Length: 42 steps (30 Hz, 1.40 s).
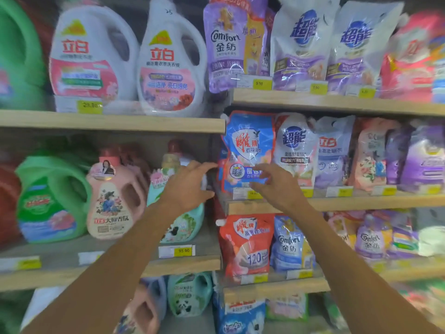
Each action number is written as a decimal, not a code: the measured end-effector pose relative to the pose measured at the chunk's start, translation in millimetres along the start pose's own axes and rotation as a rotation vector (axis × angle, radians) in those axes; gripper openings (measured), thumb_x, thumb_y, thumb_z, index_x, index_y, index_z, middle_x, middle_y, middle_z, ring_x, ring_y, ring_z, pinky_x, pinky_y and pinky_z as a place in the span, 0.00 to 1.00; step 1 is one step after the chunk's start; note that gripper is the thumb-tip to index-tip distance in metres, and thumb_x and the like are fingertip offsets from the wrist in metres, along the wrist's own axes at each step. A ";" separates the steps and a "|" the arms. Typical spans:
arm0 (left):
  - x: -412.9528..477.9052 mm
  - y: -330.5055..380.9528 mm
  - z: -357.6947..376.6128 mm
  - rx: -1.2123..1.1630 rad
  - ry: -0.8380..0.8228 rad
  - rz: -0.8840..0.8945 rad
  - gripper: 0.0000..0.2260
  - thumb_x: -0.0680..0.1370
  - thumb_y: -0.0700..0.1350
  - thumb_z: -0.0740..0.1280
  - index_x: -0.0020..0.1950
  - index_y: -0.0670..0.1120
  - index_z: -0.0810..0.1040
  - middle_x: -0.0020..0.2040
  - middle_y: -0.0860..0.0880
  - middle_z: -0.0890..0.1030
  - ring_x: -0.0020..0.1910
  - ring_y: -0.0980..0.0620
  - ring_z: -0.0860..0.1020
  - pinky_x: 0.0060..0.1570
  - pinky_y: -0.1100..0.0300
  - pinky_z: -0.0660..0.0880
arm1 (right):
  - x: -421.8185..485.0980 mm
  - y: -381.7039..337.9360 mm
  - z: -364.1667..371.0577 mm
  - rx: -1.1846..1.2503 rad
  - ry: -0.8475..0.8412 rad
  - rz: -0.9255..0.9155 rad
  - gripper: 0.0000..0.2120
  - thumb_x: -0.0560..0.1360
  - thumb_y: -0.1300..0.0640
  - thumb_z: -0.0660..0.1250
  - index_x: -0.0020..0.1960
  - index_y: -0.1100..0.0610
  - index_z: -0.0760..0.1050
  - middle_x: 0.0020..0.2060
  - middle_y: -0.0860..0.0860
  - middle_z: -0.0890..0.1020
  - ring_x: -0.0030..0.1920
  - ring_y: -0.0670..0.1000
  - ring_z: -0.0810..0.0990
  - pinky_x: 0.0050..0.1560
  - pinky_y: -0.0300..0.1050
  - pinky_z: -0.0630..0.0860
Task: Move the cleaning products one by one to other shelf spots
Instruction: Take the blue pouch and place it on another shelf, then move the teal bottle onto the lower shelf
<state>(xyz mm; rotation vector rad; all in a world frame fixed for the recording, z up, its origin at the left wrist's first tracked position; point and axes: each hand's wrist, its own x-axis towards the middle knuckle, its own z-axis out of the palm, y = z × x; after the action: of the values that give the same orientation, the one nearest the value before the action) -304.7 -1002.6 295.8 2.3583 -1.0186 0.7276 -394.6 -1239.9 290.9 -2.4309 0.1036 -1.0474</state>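
Note:
A blue and white detergent pouch (248,143) stands upright at the left end of the middle right shelf (361,202). My left hand (190,186) hovers just left of it with spread, relaxed fingers, in front of a teal bottle (185,222). My right hand (277,186) reaches at the pouch's lower front; its fingertips are at the label and nothing is gripped. Both forearms rise from the bottom of the view.
White and pink jugs (168,61) fill the upper left shelf. A pink bottle (113,196) and a green jug (50,201) stand on the middle left shelf. More pouches (296,150) line the right shelves, with a red pouch (245,244) below.

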 end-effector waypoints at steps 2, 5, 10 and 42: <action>-27.0 -6.8 -14.7 0.047 0.030 -0.014 0.34 0.72 0.52 0.75 0.76 0.59 0.66 0.68 0.46 0.73 0.66 0.41 0.71 0.61 0.49 0.70 | -27.7 -23.1 5.7 -0.020 0.000 -0.004 0.23 0.74 0.48 0.75 0.68 0.45 0.77 0.51 0.48 0.79 0.49 0.50 0.79 0.52 0.45 0.73; -62.0 -17.1 -32.1 0.116 0.008 -0.019 0.36 0.75 0.54 0.72 0.79 0.61 0.59 0.72 0.47 0.69 0.68 0.40 0.69 0.62 0.46 0.71 | -63.9 -52.3 11.7 -0.064 -0.032 0.017 0.28 0.74 0.44 0.73 0.73 0.40 0.71 0.53 0.47 0.78 0.51 0.49 0.77 0.53 0.46 0.72; -107.2 -34.9 -73.4 0.105 0.014 -0.015 0.39 0.75 0.54 0.71 0.80 0.60 0.53 0.70 0.44 0.70 0.66 0.37 0.71 0.61 0.43 0.71 | -110.4 -100.8 15.6 -0.077 -0.061 0.039 0.34 0.74 0.46 0.73 0.77 0.39 0.64 0.53 0.46 0.75 0.54 0.53 0.79 0.57 0.51 0.76; -73.6 -184.9 -3.7 0.046 -0.097 -0.125 0.53 0.69 0.57 0.76 0.69 0.79 0.32 0.76 0.42 0.59 0.71 0.34 0.67 0.65 0.39 0.69 | -18.5 -75.3 186.3 0.062 -0.186 -0.116 0.42 0.75 0.49 0.75 0.82 0.42 0.55 0.63 0.53 0.72 0.64 0.55 0.75 0.53 0.39 0.66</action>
<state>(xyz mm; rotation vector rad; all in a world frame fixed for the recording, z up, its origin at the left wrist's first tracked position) -208.0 -848.8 214.5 2.4930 -0.8922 0.6013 -285.9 -1093.6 204.1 -2.4884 -0.1310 -0.8532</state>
